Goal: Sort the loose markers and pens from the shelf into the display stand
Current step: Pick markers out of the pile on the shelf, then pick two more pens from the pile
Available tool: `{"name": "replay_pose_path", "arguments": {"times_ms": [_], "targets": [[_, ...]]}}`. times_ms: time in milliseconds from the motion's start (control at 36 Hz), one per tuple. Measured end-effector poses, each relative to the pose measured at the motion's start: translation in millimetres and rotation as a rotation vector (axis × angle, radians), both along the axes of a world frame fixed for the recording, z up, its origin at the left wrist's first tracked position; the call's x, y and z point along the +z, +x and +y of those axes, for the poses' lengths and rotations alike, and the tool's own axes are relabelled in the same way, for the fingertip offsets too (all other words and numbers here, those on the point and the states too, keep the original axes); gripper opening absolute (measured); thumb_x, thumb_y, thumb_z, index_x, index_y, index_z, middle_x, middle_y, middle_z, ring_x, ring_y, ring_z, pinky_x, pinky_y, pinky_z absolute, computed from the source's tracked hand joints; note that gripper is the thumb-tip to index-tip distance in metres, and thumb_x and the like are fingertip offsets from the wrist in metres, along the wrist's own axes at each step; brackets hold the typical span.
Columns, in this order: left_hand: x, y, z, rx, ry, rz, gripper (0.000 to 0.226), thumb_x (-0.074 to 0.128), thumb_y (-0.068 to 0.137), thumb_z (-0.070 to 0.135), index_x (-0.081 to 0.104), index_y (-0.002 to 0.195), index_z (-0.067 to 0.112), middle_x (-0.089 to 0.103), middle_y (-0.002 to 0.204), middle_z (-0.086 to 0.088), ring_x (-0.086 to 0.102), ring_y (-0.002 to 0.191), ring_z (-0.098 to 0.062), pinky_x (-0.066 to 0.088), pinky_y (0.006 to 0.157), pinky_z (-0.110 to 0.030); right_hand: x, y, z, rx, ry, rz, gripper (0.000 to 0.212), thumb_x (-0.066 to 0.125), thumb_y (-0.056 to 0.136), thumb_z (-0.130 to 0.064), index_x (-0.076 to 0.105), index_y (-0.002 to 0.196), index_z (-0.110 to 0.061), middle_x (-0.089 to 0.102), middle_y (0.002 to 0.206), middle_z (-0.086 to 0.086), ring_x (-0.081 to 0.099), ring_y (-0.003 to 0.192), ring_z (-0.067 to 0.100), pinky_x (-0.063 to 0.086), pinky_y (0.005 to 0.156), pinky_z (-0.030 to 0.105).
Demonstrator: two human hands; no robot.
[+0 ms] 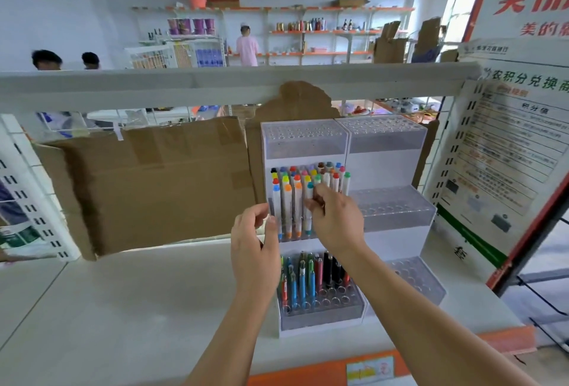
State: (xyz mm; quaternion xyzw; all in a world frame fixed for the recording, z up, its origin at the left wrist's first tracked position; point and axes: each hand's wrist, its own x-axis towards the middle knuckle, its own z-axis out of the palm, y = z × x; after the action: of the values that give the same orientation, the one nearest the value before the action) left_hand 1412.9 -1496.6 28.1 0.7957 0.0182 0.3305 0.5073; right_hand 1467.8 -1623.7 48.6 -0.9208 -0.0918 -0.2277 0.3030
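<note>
- Perforated white shelf upright [27, 198]: far left edge, slotted holes in rows.
- Cardboard sheet [154, 182]: brown, taped, standing upright at the back of the shelf, left of the stand; a torn cardboard piece [297, 101] rises behind the stand's top.
- White shelf [123, 302]: flat surface carrying the stand; orange front edge strip [308, 370] with a small label.
- Left hand [254, 250]: raised at the left side of the display stand's middle tier, fingers [257, 211] loosely curled and released, thumb up beside the tier's left edge; nothing seen in its grasp.
- Display stand [391, 167]: white and clear acrylic, stepped in three tiers, two columns side by side, each tier a block of round holes. Top tiers show holes only.
- Markers [288, 204]: white barrels with coloured caps (orange, blue, red, yellow, green and others), upright and packed in the left column's middle tier.
- Right hand [334, 219]: in front of the right part of the marker row, fingertips pinching a white marker with a teal cap [309, 190] that stands among the others.
- Pens [308, 278]: blue, green, red and black barrels, upright in the left column's bottom tier; several front holes there are unfilled.
- Printed notice board [505, 145]: right of the stand, tilted, with Chinese text and a red frame.
- Background: stocked wall shelving [308, 31] and three people, all well apart from the stand.
</note>
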Motion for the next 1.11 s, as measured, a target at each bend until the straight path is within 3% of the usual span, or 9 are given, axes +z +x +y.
{"name": "replay_pose_path", "arguments": {"times_ms": [111,278,417,556,639,750,806,972,1111], "targets": [[0,-1,4,-0.013,0.02,0.019,0.022,0.052,0.095,0.013,0.059,0.115,0.012,0.057,0.105,0.005,0.053,0.099,-0.01,0.036,0.078,-0.006,2,-3,-1,-0.02,-0.018,-0.009,0.018,0.051,0.097,-0.024,0.043,0.081,-0.02,0.045,0.061,-0.011,0.044,0.057,0.013,0.028,0.047,0.025],[0,-2,19,-0.008,0.049,0.064,0.024,0.052,0.095,0.014,0.058,0.118,0.01,0.055,0.107,0.006,0.053,0.102,-0.012,0.038,0.082,-0.02,5,-5,1,-0.025,0.056,0.008,0.016,0.056,0.093,-0.034,0.053,0.089,-0.019,0.06,0.079,-0.006,0.055,0.068,0.013,0.042,0.057,0.024],[-7,-17,35,0.043,0.141,0.099,0.026,0.051,0.096,0.02,0.057,0.12,0.012,0.058,0.115,0.0,0.053,0.109,-0.015,0.041,0.087,-0.026,1,-20,3,-0.083,0.125,-0.293,0.018,0.056,0.093,-0.033,0.057,0.096,-0.015,0.061,0.088,-0.002,0.054,0.075,0.016,0.045,0.057,0.028],[-14,-39,59,0.098,0.185,0.202,0.029,0.046,0.097,0.03,0.053,0.122,0.016,0.053,0.125,-0.001,0.055,0.104,-0.028,0.037,0.081,-0.025,3,-39,31,0.141,-0.003,-0.491,0.031,0.043,0.092,-0.032,0.064,0.101,-0.012,0.067,0.09,0.001,0.064,0.078,0.019,0.052,0.057,0.028],[-17,-55,78,0.147,0.265,0.305,0.037,0.042,0.097,0.037,0.05,0.127,0.017,0.051,0.129,0.001,0.05,0.114,-0.028,0.041,0.091,-0.035,-6,-51,55,0.304,-0.075,-0.383,0.037,0.042,0.091,-0.036,0.064,0.109,-0.013,0.069,0.099,0.001,0.066,0.088,0.022,0.054,0.064,0.031],[-21,-84,113,0.273,0.4,0.489,0.043,0.038,0.099,0.039,0.043,0.135,0.017,0.048,0.138,0.0,0.04,0.125,-0.025,0.032,0.1,-0.035,-23,-58,89,0.49,-0.233,-0.064,0.045,0.039,0.095,-0.039,0.052,0.13,-0.014,0.059,0.127,0.004,0.053,0.117,0.026,0.044,0.094,0.038],[-24,-100,133,0.348,0.434,0.59,0.045,0.036,0.1,0.039,0.041,0.138,0.017,0.045,0.142,-0.003,0.037,0.129,-0.026,0.028,0.104,-0.036,-28,-60,107,0.533,-0.358,0.038,0.046,0.037,0.098,-0.041,0.043,0.137,-0.016,0.051,0.136,0.003,0.045,0.125,0.025,0.036,0.102,0.038],[-33,-147,192,0.518,0.423,0.755,0.047,0.037,0.099,0.041,0.04,0.14,0.018,0.041,0.145,-0.005,0.035,0.133,-0.026,0.026,0.108,-0.037,-33,-81,162,0.645,-0.432,0.248,0.05,0.031,0.1,-0.043,0.031,0.143,-0.018,0.037,0.148,0.002,0.037,0.132,0.025,0.03,0.104,0.037],[-40,-182,236,0.616,0.424,0.837,0.048,0.036,0.099,0.043,0.039,0.141,0.019,0.041,0.146,-0.005,0.036,0.133,-0.025,0.028,0.108,-0.036,-36,-96,215,0.71,-0.455,0.305,0.057,0.03,0.099,-0.047,0.024,0.148,-0.017,0.032,0.152,0.003,0.034,0.135,0.024,0.03,0.106,0.037]]}}
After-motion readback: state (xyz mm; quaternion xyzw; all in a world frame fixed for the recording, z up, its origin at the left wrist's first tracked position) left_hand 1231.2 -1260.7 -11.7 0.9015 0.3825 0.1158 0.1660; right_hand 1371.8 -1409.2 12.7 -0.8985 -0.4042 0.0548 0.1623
